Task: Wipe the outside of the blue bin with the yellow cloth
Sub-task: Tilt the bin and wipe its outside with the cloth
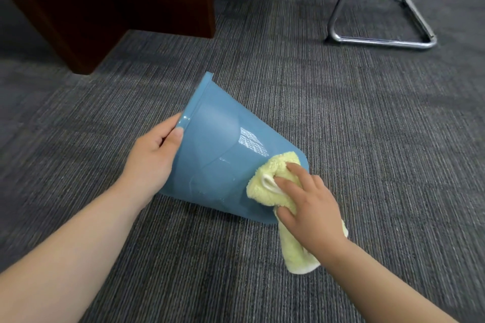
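Note:
The blue bin (217, 155) lies tipped on its side over the grey carpet, its rim to the left and its base to the right. My left hand (154, 157) grips the rim, thumb on the outside. The yellow cloth (273, 191) is bunched against the bin's outer wall near the base, with one end hanging down below my wrist. My right hand (309, 204) presses the cloth onto the bin, fingers spread and curled into the fabric. The bin's inside is hidden.
A dark wooden desk panel (110, 8) stands at the upper left. The chrome base of a chair (380, 34) rests on the carpet at the upper right. Grey striped carpet (367, 139) surrounds the bin.

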`<state>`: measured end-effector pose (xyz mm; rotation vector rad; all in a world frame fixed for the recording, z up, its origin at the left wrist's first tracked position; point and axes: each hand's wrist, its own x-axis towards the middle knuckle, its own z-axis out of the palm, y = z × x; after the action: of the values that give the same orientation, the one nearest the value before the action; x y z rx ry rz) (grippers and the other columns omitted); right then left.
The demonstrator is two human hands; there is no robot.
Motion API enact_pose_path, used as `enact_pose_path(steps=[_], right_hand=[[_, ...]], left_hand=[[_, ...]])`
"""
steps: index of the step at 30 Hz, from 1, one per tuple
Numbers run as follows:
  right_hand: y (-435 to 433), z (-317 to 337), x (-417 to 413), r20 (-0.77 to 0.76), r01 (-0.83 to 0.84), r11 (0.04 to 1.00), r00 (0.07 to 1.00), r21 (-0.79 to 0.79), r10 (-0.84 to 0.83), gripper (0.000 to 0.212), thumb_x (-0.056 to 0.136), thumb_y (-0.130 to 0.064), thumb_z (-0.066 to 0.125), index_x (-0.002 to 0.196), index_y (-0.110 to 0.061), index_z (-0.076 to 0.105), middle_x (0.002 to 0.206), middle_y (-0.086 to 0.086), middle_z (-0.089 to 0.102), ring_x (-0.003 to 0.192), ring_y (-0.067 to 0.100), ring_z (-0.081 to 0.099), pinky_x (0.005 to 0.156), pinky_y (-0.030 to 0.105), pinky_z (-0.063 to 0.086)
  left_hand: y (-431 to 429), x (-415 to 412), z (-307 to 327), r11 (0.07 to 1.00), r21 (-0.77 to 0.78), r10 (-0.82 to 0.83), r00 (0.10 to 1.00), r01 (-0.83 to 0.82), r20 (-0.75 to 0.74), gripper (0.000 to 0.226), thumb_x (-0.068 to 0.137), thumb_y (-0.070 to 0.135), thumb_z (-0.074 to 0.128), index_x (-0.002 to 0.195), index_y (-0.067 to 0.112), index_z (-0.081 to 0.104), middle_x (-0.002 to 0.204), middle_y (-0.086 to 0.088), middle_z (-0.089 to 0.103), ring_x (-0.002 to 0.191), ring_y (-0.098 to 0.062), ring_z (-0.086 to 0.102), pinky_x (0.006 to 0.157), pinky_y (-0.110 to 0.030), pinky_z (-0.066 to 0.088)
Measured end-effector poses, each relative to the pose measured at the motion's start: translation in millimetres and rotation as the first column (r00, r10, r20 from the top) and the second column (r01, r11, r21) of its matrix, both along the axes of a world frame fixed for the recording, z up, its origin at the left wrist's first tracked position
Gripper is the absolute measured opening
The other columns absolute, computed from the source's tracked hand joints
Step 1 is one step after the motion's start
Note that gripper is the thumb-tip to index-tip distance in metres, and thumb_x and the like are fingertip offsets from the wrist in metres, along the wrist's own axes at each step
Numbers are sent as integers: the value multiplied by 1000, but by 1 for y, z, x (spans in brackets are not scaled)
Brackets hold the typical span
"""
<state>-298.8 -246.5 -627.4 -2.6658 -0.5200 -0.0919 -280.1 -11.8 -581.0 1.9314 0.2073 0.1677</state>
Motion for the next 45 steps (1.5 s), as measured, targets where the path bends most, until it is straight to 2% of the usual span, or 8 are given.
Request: enact_pose_path(steps=[4, 11, 14, 18, 24, 29, 37, 45], right_hand=[[-4, -8, 6, -54, 111, 994, 992, 5, -111, 46, 66, -12, 68, 112, -16, 59, 132, 11, 49, 98, 35, 51, 79, 41, 43], [-23, -15, 14, -165, 301, 954, 941, 15, -294, 49, 78, -20, 57, 126, -18, 45, 142, 2, 35, 119, 25, 36, 82, 33, 38], [-23, -16, 16, -170, 329, 944, 932, 25, -321, 49, 79, -20, 56, 126, -20, 44, 143, 1, 34, 118, 24, 37, 75, 30, 34], [-17, -13, 22, -162, 338, 940, 931, 43, -327, 49, 79, -19, 56, 126, -21, 44, 143, 1, 33, 117, 25, 37, 77, 30, 35], [-12, -10, 24, -181, 351, 933, 925, 77, -334, 48, 79, -17, 57, 126, -20, 45, 143, 2, 34, 118, 26, 37, 79, 32, 35], [-16, -6, 19, -204, 363, 907, 924, 213, -322, 45, 76, -15, 58, 120, -20, 51, 139, 1, 40, 119, 24, 39, 78, 31, 32], [-10, -1, 23, -296, 338, 921, 915, 192, -274, 46, 79, -16, 56, 124, -18, 47, 140, 1, 37, 123, 23, 37, 91, 35, 35], [-14, 10, 36, -281, 345, 880, 924, 327, -258, 30, 80, -8, 53, 110, -10, 54, 112, 4, 52, 99, 20, 49, 77, 29, 36]], left_hand=[[-3, 2, 1, 995, -51, -88, 995, 90, 48, 44, 83, 17, 55, 95, 59, 49, 84, 47, 57, 87, 24, 51, 70, 4, 39], [-14, -3, 0, 950, -64, -308, 951, 306, -28, 81, 59, 23, 75, 104, 69, 25, 97, 37, 61, 99, 10, 55, 87, -16, 39], [-7, -6, -1, 957, -38, -290, 956, 288, -54, 75, 42, 40, 70, 103, 61, 31, 116, 22, 50, 114, -8, 50, 100, -31, 35], [9, -16, -13, 965, 133, -223, 975, 224, -28, 51, 64, 11, 74, 90, 44, 44, 103, 16, 54, 105, -16, 54, 94, -32, 38], [4, -18, -16, 991, 66, -121, 991, 117, 63, 48, 75, -7, 58, 84, 40, 52, 86, 18, 60, 75, 12, 60, 69, 1, 41], [5, -10, -2, 993, 8, -116, 986, 115, 119, 42, 77, 0, 58, 86, 41, 56, 69, 38, 64, 74, 17, 59, 67, 0, 41], [8, -3, 2, 996, 21, 79, 992, -82, 93, 25, 74, 17, 66, 75, 36, 49, 59, 31, 65, 57, 6, 58, 64, -16, 45], [7, -17, 5, 988, 155, -45, 988, 22, 147, 37, 75, 10, 63, 102, 36, 56, 100, 26, 53, 96, 12, 52, 85, 4, 31]])
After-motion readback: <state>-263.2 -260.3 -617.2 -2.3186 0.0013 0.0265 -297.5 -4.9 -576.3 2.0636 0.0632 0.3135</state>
